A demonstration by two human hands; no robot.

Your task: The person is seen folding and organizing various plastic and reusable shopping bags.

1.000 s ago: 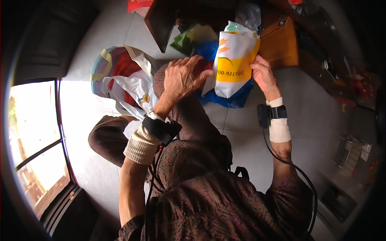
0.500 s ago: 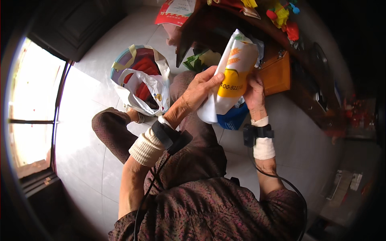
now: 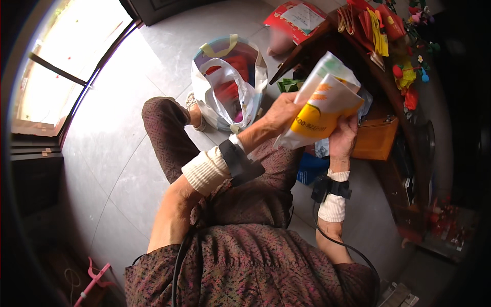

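Left hand (image 3: 283,111) grips folded white-and-yellow bag (image 3: 323,108) at left edge; right hand (image 3: 343,137) grips lower right edge. Probably light, limp, slippery; best pinched at opposite edges.

We held aloft a white, yellow-banded, orange-printed plastic bag (image 3: 313,113), folded over and creased, slanting from lower left to upper right, printed side facing us.

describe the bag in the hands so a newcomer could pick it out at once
Start at the brown wooden cabinet on the right. By its left side, the left hand and right hand hold a white bag. Unlike the open bag with red contents on the floor, this one shows a broad yellow band and orange wheat ears.
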